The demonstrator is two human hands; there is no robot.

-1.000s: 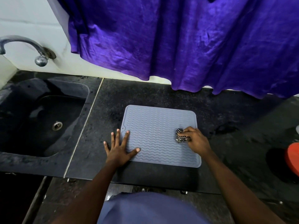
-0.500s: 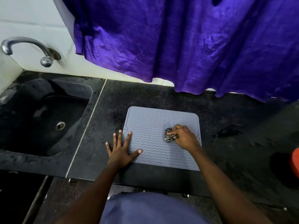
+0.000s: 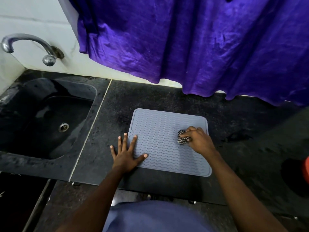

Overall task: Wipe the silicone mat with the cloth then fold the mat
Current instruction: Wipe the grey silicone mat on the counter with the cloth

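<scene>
A grey silicone mat (image 3: 160, 131) with a wavy ribbed surface lies flat on the black counter (image 3: 234, 124). My left hand (image 3: 127, 154) rests flat with fingers spread on the mat's near left corner, partly on the counter. My right hand (image 3: 199, 139) is closed on a bunched black-and-white checked cloth (image 3: 182, 138) and presses it onto the right part of the mat. Only the cloth's left end shows past my fingers.
A black sink (image 3: 50, 121) with a metal drain and a chrome tap (image 3: 30, 46) lies to the left. A purple curtain (image 3: 192, 47) hangs over the counter's back edge. A red object (image 3: 306, 168) sits at the far right edge.
My right hand slid the cloth left toward the mat's middle, then back to the right side. My left hand has stayed planted on the near left corner.
</scene>
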